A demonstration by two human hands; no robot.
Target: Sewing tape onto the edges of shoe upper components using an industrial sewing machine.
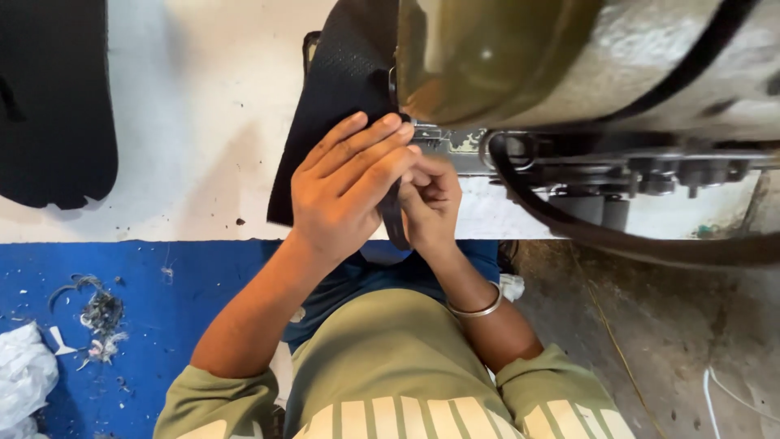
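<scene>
The narrow black strap (pixel 393 218) sits at the centre of the view, pinched between both hands just below the sewing machine's metal head (pixel 569 65). It looks soft, light and floppy, so it is probably best taken near its end with the fingertips. The left hand (pixel 345 191) covers it with flat fingers, its grip closed on the strap; the right hand (pixel 431 203) pinches it too. At 11 o'clock lies the black mesh fabric piece (pixel 341 89) on the white bench (pixel 203 122).

A white surface (pixel 195 122) (stained and scuffed) carries a black mesh piece (pixel 341 89), another black piece (pixel 53 97) at left, and a sewing machine (pixel 585 65).
</scene>
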